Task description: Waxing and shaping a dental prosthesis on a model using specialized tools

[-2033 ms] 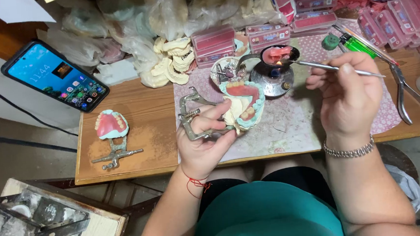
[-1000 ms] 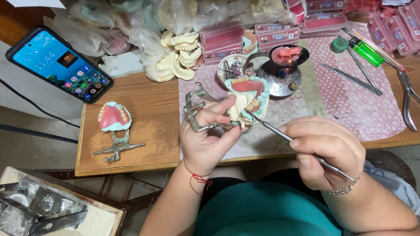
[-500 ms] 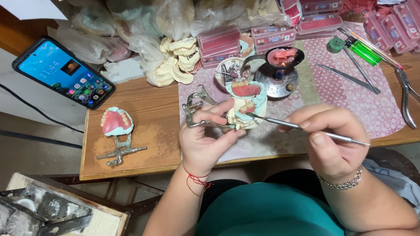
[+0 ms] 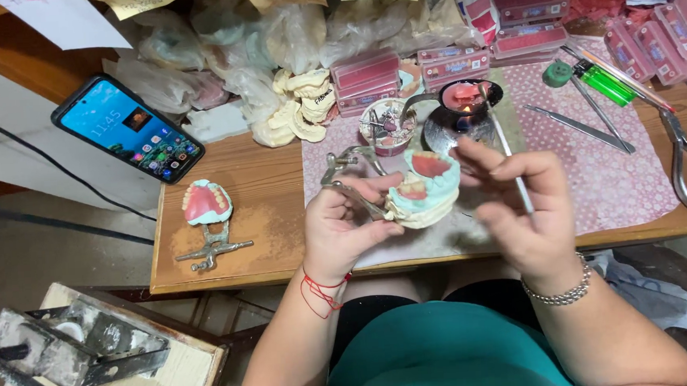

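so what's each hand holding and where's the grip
Left hand grips the dental model on its metal articulator from the left side and underneath. Right hand pinches a thin metal tool at its lower part.

The denture model [image 4: 423, 192] in my left grip [image 4: 345, 225] is pale blue-green and cream, with pink gums. A red thread circles my left wrist; a silver beaded bracelet [image 4: 560, 292] rings my right. The surface [image 4: 264, 190] is brown wood under a pink mat dotted white [image 4: 596, 169]. The lighter [image 4: 605, 81] is bright green, the phone [image 4: 127, 128] screen blue, my shirt teal.
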